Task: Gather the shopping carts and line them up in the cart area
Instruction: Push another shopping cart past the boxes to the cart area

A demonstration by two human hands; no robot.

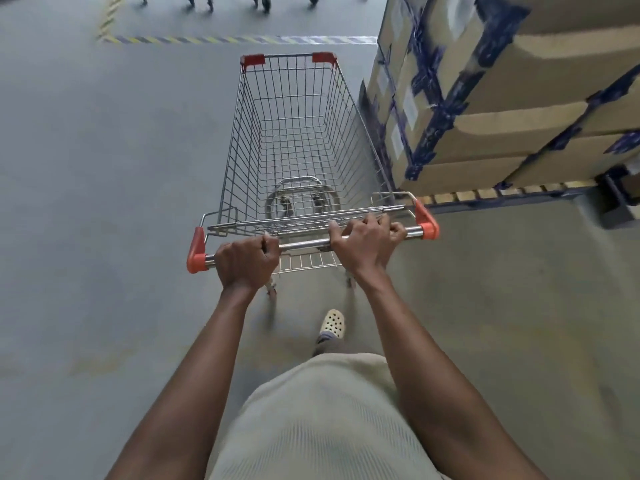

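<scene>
Pale shirt cloth (311, 410) sat lowest in view, and both forearms reached from it to the shopping cart (294, 143). The left hand (246, 261) was curled round the cart's handle bar (304, 244) near its left end. The right hand (365, 242) gripped the bar toward its right end, fingers wrapped over the top.

The cart stood on the grey floor (104, 202), its nose pointing at the striped tape line (242, 39). Beyond that line, only the wheels of other carts (263, 3) showed.

The likeliest trouble lay to the cart's right. A stack of taped cardboard boxes (502, 98) on a pallet (485, 194) stood just beside the basket's right wall. A slight drift that way could scrape the wire along the boxes or snag the rear corner on the pallet. Behind the cart, a light-coloured shoe (332, 323) was near the rear wheels and could be clipped. If the cart reached the waiting row crooked, it would probably jam instead of nesting.
</scene>
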